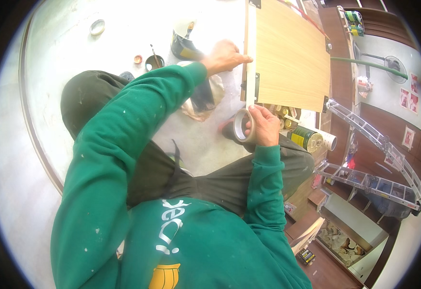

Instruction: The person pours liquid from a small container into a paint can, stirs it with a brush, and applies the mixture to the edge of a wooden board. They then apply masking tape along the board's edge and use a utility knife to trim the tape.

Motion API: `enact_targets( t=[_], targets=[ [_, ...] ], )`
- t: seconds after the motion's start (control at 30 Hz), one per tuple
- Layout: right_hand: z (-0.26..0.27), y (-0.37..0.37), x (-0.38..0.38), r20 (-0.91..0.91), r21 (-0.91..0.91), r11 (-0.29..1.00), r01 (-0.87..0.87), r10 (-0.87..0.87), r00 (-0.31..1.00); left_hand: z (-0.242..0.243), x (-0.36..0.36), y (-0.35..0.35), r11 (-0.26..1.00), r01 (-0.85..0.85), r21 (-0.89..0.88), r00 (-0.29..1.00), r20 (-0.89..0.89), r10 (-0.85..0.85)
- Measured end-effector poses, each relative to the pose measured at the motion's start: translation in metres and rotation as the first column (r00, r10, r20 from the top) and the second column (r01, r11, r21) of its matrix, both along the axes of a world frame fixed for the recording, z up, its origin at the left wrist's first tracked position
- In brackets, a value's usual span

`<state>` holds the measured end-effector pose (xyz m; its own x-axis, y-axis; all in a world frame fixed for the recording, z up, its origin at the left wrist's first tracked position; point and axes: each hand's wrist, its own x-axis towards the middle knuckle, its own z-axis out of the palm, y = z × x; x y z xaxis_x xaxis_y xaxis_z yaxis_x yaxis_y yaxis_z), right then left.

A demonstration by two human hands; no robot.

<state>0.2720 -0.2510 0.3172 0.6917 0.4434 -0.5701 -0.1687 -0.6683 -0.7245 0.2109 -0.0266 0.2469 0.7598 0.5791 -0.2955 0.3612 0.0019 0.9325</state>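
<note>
A pale wood-grain board (291, 54) stands before me, with dark brackets at its corners and edge. Along its left edge runs a strip of pale masking tape (250, 77). My left hand (226, 56) reaches over to that edge, its index finger extended onto the strip and the other fingers partly curled; I see nothing held in it. Below the board's near corner, my right hand (266, 124) grips the masking tape roll (243, 124), thumb on top. The strip joins the roll near that thumb.
A paint-stained bucket (185, 43), a dark pot with a brush (154, 62) and another tape roll (97, 27) sit on the pale floor to the left. At right are a green and yellow can (306, 139), a white pipe (327, 140) and an aluminium ladder (373, 184).
</note>
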Motion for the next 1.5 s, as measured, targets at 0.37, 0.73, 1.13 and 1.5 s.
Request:
enact_targets(
  t=[0.37, 0.73, 1.13, 1.5],
  targets=[
    [0.001, -0.001, 0.001, 0.011, -0.013, 1.0, -0.016, 0.017, 1.0, 0.001, 0.0, -0.001, 0.998, 0.03, 0.051, 0.999, -0.029, -0.028],
    [0.005, 0.0, 0.004, 0.004, 0.027, 0.999, -0.02, 0.02, 1.0, -0.003, 0.002, -0.005, 0.992, 0.002, 0.123, 0.999, 0.041, -0.007],
    [0.012, 0.006, 0.011, -0.026, 0.035, 0.999, 0.027, -0.026, 0.999, 0.0, 0.0, -0.006, 0.998, 0.039, -0.042, 0.999, 0.005, -0.038],
    [0.005, 0.009, 0.01, -0.027, 0.136, 0.989, 0.05, -0.046, 0.999, -0.019, 0.025, 0.007, 0.978, -0.107, 0.177, 0.994, -0.007, 0.11]
  ],
)
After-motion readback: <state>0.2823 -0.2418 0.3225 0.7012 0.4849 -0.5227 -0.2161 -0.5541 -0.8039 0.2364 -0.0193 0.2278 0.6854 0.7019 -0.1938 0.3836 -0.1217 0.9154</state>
